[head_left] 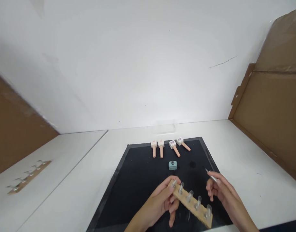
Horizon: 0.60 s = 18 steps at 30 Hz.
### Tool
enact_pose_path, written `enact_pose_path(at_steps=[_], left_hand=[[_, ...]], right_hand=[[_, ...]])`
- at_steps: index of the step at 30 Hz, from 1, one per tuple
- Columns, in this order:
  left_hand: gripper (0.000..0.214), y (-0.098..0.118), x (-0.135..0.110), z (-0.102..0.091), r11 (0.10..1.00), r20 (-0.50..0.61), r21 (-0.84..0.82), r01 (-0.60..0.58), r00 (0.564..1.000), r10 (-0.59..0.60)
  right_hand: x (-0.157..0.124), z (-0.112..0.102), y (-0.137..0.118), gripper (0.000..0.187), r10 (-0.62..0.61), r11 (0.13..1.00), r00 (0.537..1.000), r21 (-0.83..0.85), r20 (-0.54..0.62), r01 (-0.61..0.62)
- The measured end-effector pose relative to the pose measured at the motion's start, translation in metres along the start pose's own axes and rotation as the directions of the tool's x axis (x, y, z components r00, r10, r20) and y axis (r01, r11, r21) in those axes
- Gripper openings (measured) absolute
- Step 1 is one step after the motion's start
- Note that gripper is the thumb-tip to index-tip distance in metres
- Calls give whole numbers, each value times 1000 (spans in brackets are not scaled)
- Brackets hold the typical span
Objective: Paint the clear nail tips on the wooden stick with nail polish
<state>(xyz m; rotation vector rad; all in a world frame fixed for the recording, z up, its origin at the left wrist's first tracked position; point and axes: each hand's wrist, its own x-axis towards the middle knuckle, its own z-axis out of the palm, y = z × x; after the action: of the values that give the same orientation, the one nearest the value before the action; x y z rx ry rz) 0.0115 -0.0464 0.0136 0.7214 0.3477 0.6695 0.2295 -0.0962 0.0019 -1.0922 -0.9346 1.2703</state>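
Note:
My left hand (163, 201) grips one end of a wooden strip (191, 206) that carries a row of several clear false nail tips (189, 196) on small stands. The strip slants down to the right above the black mat. Off to its right, my right hand (221, 187) pinches a slim, pale-handled brush (212, 176) with a dark tip that points up and left, apart from the nail tips. On the mat beyond both hands stands a small teal bottle (172, 165) with its dark mouth uncovered.
Several white nail polish bottles with peach caps (161, 149) lie along the far side of the black mat (138, 174). A clear tray (165, 129) sits behind them. Another wooden strip with nail tips (29, 177) lies far left. Cardboard panels (271, 106) flank the white table.

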Motion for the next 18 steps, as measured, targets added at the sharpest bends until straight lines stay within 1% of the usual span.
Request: enact_pose_path(at_steps=[2,3,5,7,9,11,13,16,18], left_hand=[[25,2,-1,-2,1000,9,10,15,1000,-15],[24,2,-1,-3,1000,16,11,20,1000,-21],[22,2,-1,-5,1000,24,6,27,999,-27],[21,2,-2,-8,1000,32,-8,16,999,-16],[20,3,-4,-11,1000,33,-24,-3,999,4],[20,4,-5,-14,999,33,-43,-24,999,26],[19,6,-7,-17,997,31,-60,-38,999,39],[20,9,-9,-21,996,48,-80,-47,998,51],[19,9,-10,-24,994,67,-89,-56,996,62]], right_hand=[[12,3,-4,38,-28,976,999,-213,35,35],[19,5,-7,34,-43,944,997,-324,61,61],[34,13,-18,24,-73,860,990,-494,123,125],[50,24,-31,16,-73,774,969,-600,235,203],[68,37,-44,16,-56,717,944,-645,327,266],[86,49,-52,15,-4,699,899,-641,438,316],[101,59,-53,17,7,682,860,-631,510,369],[118,71,-45,27,13,666,846,-635,533,390],[124,78,-39,29,20,654,844,-645,536,395]])
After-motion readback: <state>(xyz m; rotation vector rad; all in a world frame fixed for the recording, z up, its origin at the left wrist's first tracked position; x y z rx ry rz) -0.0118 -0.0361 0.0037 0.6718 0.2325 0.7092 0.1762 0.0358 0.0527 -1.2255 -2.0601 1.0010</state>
